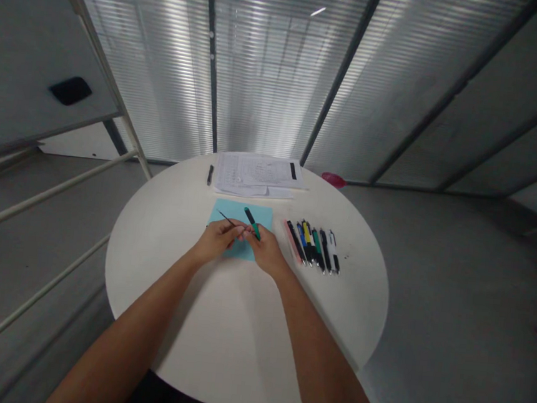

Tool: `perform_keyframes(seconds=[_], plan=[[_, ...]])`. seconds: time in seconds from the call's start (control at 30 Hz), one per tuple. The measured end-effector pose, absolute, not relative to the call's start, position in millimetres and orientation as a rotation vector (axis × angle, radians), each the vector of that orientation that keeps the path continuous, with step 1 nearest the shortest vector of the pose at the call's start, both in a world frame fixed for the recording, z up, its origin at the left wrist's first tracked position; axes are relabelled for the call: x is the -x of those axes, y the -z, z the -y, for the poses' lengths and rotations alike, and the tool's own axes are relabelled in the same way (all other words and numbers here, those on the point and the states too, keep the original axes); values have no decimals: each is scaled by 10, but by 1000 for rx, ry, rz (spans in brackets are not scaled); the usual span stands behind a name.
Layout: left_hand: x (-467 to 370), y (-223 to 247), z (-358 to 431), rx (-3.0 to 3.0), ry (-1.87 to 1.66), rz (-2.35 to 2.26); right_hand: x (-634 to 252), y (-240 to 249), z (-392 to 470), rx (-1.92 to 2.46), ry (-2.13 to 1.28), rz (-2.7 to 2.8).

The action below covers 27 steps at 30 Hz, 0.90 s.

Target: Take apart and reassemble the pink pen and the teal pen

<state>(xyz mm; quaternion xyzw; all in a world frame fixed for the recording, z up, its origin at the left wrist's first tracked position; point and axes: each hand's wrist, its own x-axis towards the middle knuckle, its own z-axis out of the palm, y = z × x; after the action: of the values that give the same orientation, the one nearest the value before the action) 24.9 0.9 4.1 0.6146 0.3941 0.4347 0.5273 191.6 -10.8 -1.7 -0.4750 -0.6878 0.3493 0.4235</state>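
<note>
Over a light blue sheet (240, 249), both of my hands meet with their fingertips close together. My left hand (215, 241) is closed on a thin dark pen refill (225, 218), whose narrow end points up and to the left. Held in my right hand (267, 248) is a green and black pen barrel (252, 221), tilted with its dark end away from me. Just right of the sheet lies a row of several pens (314, 246) in black, blue, yellow, green, white and pink. The fingers hide the lower ends of both held parts.
Printed papers (256, 175) are stacked at the far side of the round white table (227, 348), with a black pen (210, 175) left of them. A pink object (333, 180) shows beyond the table's far right edge. Metal rails (53, 192) stand to the left.
</note>
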Motion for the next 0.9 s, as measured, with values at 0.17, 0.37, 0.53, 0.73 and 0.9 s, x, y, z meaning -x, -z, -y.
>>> perform_keyframes(seconds=[0.17,0.37,0.53,0.73,0.9], plan=[[-223,-62,-74,-1274,-1260,-999,-1934,-4,142,1299,-742,1787],[-140,-192,-94,-891,-1409,-786,-1955,31,133,1340,-587,1934],[-171,-162,-86,-866,-1351,-720,-1951,52,128,1382,-507,1983],[-184,-154,-90,-871,-1340,-762,-1955,33,136,1408,-450,2029],[-171,-120,-119,-906,-1348,-856,-1964,17,156,1414,-377,2071]])
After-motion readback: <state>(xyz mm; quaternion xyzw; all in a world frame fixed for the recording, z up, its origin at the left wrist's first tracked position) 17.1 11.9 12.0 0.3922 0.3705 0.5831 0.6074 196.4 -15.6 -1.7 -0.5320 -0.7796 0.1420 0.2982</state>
